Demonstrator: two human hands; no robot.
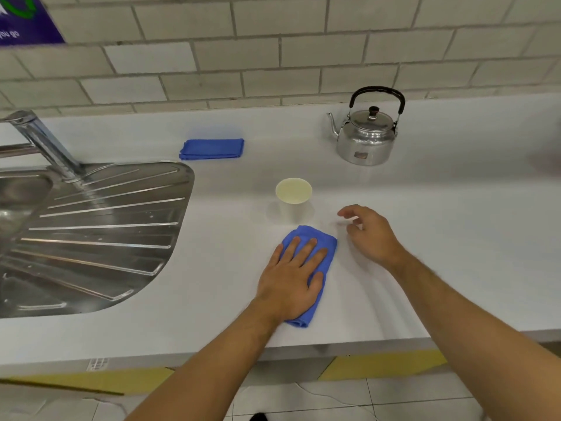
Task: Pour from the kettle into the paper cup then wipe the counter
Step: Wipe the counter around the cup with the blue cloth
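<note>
A metal kettle with a black handle stands upright at the back right of the white counter. A white paper cup stands in the middle, holding pale liquid. Just in front of it lies a folded blue cloth. My left hand lies flat on that cloth, fingers spread, pressing it onto the counter. My right hand hovers to the right of the cloth and cup, fingers loosely curled and apart, holding nothing.
A second folded blue cloth lies at the back centre. A steel sink drainer and tap fill the left side. A tiled wall runs behind. The counter's front edge is close below my left wrist.
</note>
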